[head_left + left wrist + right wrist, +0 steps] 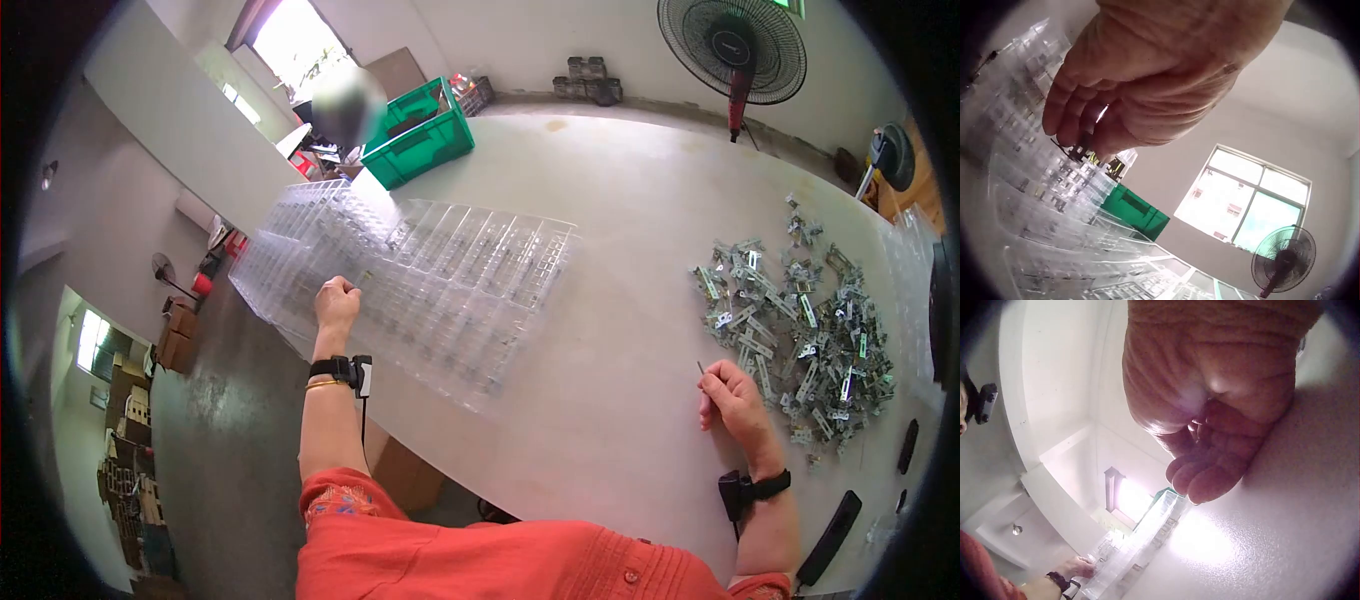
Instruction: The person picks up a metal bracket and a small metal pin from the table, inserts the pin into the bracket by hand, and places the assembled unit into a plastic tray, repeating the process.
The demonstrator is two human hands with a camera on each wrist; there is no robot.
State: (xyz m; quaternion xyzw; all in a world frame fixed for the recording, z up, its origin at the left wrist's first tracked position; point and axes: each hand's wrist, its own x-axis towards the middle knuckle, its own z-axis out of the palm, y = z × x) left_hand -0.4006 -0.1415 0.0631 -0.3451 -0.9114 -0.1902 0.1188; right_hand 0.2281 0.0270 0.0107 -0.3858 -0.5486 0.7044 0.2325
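My left hand (338, 302) is over the clear plastic trays (470, 350), fingertips together. In the left wrist view those fingers pinch a small metal part (1082, 150), largely covered by the fingertips. Rows of small metal pieces sit in the trays' compartments. On the other side, my right hand (735, 400) rests at the near left edge of a heap of metal brackets (840, 350). Between its thumb and forefinger a thin grey metal piece (700, 368) sticks out. The right wrist view shows the curled fingers (1210, 481) close to the table, the piece hidden behind them.
A green crate (420, 140) stands on the far edge of the white table (620, 330), behind the trays. Dark slim objects (830, 540) lie near the right forearm. A plastic bag (915, 270) is beyond the heap. A standing fan (735, 50) is behind the table.
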